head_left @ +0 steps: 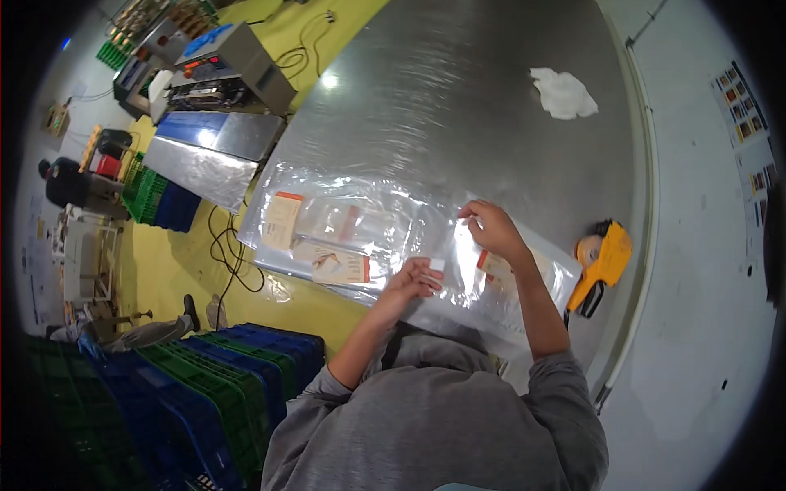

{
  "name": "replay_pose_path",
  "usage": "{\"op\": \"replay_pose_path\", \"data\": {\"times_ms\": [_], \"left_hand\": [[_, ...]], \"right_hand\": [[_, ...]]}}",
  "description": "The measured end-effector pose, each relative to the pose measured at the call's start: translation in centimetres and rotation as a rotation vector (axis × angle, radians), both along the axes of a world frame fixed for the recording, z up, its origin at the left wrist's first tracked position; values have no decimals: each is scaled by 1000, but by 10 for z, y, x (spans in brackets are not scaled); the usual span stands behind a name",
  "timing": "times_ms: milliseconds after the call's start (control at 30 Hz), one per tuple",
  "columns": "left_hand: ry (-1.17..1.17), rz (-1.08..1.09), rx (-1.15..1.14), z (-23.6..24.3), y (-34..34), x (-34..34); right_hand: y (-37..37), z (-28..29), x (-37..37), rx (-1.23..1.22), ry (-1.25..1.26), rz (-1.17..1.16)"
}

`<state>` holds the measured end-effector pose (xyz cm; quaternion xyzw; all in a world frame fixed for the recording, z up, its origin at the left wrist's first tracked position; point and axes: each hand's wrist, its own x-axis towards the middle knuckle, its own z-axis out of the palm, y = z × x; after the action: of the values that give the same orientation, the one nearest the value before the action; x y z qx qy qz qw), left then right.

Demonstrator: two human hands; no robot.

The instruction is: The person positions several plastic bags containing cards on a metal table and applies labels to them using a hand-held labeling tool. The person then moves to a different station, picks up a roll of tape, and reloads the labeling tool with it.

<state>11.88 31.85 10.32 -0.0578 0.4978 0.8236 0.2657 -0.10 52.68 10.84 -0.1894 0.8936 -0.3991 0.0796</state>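
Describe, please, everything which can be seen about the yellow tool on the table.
The yellow tool has a bright yellow body that looks like hard plastic, with dark parts at its upper end and a black part low down. A round, pale piece, possibly a roll, shows at its left side. It lies on the grey metal table, near the right edge. The clear plastic ends close beside it; whether they touch is hard to tell. The right hand is apart from it.

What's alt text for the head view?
A person's left hand has a white square at its fingertips; the right hand is over clear bags on a metal table. A yellow tool lies to the right, something white and crumpled farther back, and crates stand at lower left.
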Motion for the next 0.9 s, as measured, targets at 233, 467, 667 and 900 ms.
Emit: {"op": "replay_pose_path", "data": {"times_ms": [233, 467, 667, 900], "left_hand": [[281, -258, -151, 27, 13, -10], [498, -499, -417, 21, 36, -17], [1162, -457, -902, -27, 40, -21], [1349, -575, -984, -77, 36, -9]], "right_hand": [[5, 24, 108, -593, -428, -316], [25, -5, 146, -562, -203, -626], [57, -50, 149, -276, -109, -910], [52, -86, 126, 80, -144, -863]]}}
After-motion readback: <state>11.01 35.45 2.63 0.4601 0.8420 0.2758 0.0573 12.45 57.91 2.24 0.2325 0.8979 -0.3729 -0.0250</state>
